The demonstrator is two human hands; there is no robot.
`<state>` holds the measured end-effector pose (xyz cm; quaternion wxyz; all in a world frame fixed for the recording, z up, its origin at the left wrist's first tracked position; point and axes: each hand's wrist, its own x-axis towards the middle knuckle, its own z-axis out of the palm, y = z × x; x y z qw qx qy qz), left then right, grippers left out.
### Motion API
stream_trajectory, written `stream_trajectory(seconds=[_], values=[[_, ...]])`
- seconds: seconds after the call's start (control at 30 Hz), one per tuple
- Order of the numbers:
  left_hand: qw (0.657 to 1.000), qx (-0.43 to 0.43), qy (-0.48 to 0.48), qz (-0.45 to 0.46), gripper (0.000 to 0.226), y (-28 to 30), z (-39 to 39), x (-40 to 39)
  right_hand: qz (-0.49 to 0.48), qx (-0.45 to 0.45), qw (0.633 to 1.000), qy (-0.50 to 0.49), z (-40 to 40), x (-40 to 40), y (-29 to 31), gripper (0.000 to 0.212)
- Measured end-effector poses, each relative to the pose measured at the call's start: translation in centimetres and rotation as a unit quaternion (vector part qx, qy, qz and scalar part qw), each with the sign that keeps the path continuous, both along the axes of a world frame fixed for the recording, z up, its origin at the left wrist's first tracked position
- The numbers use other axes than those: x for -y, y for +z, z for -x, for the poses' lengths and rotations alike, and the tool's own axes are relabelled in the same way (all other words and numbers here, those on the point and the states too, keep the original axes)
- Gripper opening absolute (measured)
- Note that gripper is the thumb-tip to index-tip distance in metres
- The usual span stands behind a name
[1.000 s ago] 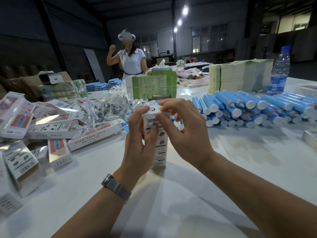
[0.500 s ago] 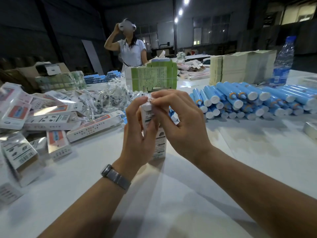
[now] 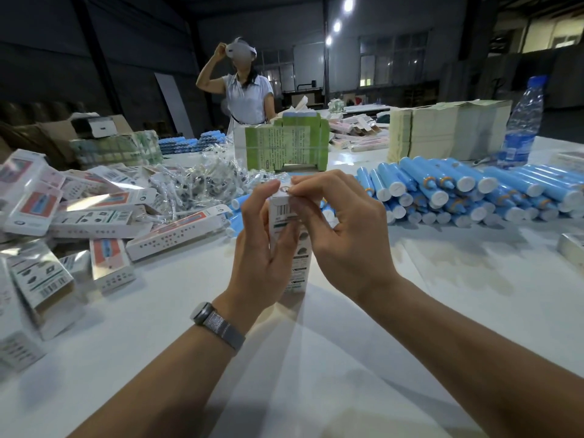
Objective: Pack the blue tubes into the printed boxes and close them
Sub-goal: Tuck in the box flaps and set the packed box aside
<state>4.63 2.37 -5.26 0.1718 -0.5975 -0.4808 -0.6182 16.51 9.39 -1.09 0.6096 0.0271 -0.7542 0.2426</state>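
A printed box (image 3: pixel 289 235) stands upright on the white desk (image 3: pixel 363 311), held between both hands. The left hand (image 3: pixel 259 248) wraps its fingers round the box's upper body, thumb up near the top edge. The right hand (image 3: pixel 344 229) pinches the top flap with thumb and forefinger, pressing it down toward the opening. Whether a tube sits inside cannot be seen; the box hides it.

The flap looks nearly seated, so the risk lies in the tuck. If the tab misses its slot, the card may crease or the lid spring back open. Too hard a squeeze from the left hand could bow the walls and narrow the slot. The box rests on a small base, so a sideways push might tip it.

The unpacked blue tubes (image 3: pixel 467 197) lie stacked at right, and finished boxes (image 3: pixel 94 216) lie heaped at left.
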Motion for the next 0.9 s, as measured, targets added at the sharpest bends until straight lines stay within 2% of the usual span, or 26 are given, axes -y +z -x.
stream_trajectory(seconds=[0.47,0.73,0.9], values=[[0.998,-0.043,0.029,0.021,0.053,0.3,-0.6,0.4,-0.023,-0.019,0.999,-0.022,-0.7,-0.3,0.5,0.007],[0.997,-0.069,0.038,0.011,0.044,0.5,-0.7,0.4,-0.032,-0.007,0.999,-0.006,-0.9,-0.6,0.4,0.013],[0.999,-0.053,0.012,-0.004,0.037,0.6,-0.6,0.3,-0.02,-0.009,1.0,-0.001,-0.7,-0.5,0.1,0.01]])
